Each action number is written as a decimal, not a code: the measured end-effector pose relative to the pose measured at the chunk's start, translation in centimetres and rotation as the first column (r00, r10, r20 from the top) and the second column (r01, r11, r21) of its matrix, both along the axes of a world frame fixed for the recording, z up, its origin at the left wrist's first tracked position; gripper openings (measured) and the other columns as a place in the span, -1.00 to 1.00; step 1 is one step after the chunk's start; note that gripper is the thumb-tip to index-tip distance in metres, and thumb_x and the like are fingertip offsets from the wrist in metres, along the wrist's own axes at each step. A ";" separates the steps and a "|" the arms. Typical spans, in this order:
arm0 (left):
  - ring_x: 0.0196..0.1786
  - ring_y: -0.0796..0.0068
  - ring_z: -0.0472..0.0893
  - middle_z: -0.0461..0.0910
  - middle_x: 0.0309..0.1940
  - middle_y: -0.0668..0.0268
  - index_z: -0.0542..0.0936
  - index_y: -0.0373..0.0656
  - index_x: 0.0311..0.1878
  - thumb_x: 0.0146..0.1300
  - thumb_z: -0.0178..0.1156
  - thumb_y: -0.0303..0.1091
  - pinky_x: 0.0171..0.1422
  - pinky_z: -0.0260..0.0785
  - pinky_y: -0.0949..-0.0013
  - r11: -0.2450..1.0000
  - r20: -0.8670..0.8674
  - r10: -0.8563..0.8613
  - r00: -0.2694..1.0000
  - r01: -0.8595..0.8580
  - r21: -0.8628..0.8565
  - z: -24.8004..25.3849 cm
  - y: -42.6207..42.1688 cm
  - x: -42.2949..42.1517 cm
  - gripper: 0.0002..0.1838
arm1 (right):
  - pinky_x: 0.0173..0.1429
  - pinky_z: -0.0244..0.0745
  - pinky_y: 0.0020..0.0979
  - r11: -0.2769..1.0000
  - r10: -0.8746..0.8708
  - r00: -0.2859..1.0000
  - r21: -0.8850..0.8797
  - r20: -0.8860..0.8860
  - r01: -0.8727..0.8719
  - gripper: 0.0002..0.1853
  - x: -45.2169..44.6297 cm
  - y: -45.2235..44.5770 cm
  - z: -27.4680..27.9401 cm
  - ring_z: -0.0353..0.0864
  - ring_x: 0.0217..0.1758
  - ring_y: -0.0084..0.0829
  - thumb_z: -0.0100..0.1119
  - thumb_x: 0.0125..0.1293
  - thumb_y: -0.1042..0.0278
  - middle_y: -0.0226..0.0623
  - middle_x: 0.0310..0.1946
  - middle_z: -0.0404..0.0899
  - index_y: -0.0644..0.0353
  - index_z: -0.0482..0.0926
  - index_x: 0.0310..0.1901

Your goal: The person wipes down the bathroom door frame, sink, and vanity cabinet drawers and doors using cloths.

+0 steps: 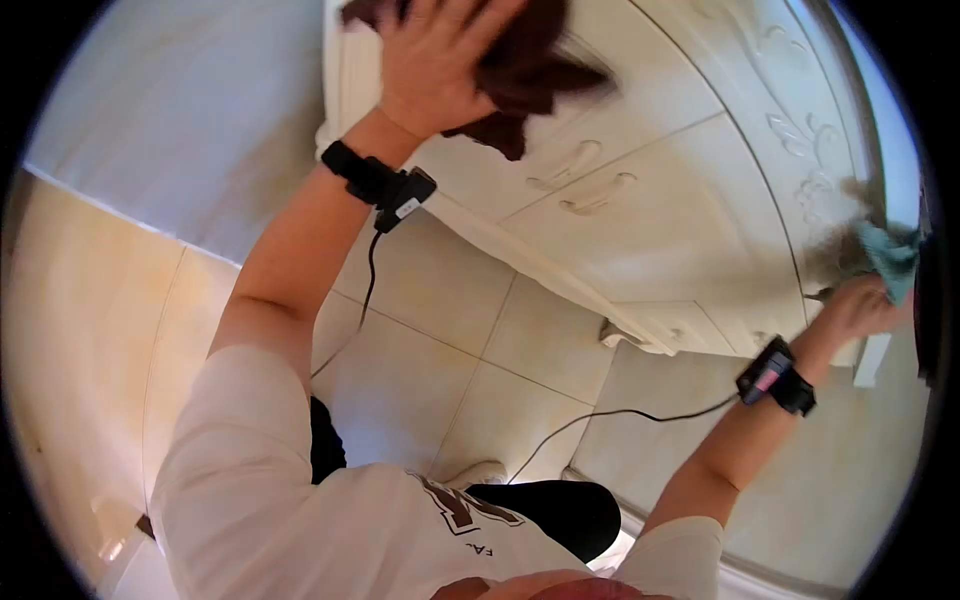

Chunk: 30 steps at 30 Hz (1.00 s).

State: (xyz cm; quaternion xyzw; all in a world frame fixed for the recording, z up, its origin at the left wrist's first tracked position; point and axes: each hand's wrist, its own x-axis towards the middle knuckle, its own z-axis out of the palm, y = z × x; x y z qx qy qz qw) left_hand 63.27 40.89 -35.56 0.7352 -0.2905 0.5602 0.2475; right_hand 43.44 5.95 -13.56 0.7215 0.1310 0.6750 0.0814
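Observation:
My left hand (435, 65) lies with fingers spread over a dark brown cloth (525, 75), near the top of the cream cabinet (660, 200). The cloth hangs past my fingers and its right edge is blurred. At the far right, my right hand (862, 308) is closed on a teal cloth (890, 258), beside the cabinet's carved side. Part of that hand's fingers is hidden by the teal cloth. Each wrist wears a black strap with a small device and a cable.
Two curved handles (598, 194) stick out from the cabinet front. Small drawers (665, 325) and a cabinet foot (612, 333) are lower down. Tiled floor (430, 350) lies below, with a grey-white surface (190, 120) at the upper left. Cables hang from both wrists.

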 end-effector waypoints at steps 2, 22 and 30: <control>0.42 -0.22 0.14 0.14 0.41 -0.08 0.30 -0.19 0.37 0.03 0.21 0.19 0.35 -0.16 -0.42 0.999 0.076 0.031 0.997 -0.028 -0.045 -0.3 -0.2 0.3 -0.09 | 0.30 0.24 -0.05 0.836 -0.518 0.853 -0.171 0.071 0.522 -0.39 0.1 2.0 -2.9 0.41 0.27 -0.13 0.01 0.37 -0.05 0.06 0.23 0.42 0.34 0.43 0.21; 0.28 -0.01 0.36 0.46 0.15 0.18 0.56 0.08 0.09 0.00 0.26 0.09 0.24 0.15 -0.02 0.998 0.086 -0.053 0.995 0.057 -0.040 -5.3 -1.1 2.8 -0.44 | 0.08 0.45 -0.10 0.909 -0.416 0.736 -0.264 -0.534 0.322 -0.53 5.5 8.6 -9.0 0.54 -0.01 -0.03 0.19 0.20 0.10 -0.07 0.02 0.56 0.15 0.50 0.10; 0.32 -0.27 0.27 0.44 0.10 -0.02 0.50 -0.17 0.12 -0.01 0.27 0.05 0.13 0.13 -0.14 0.997 0.125 -0.065 0.990 0.060 0.045 -7.3 -0.9 4.3 -0.34 | 0.12 0.45 -0.16 0.976 -0.050 0.859 -0.209 -0.509 -0.067 -0.68 12.2 15.5 -10.3 0.57 -0.02 -0.13 0.22 0.15 0.09 -0.24 -0.15 0.64 -0.07 0.63 -0.06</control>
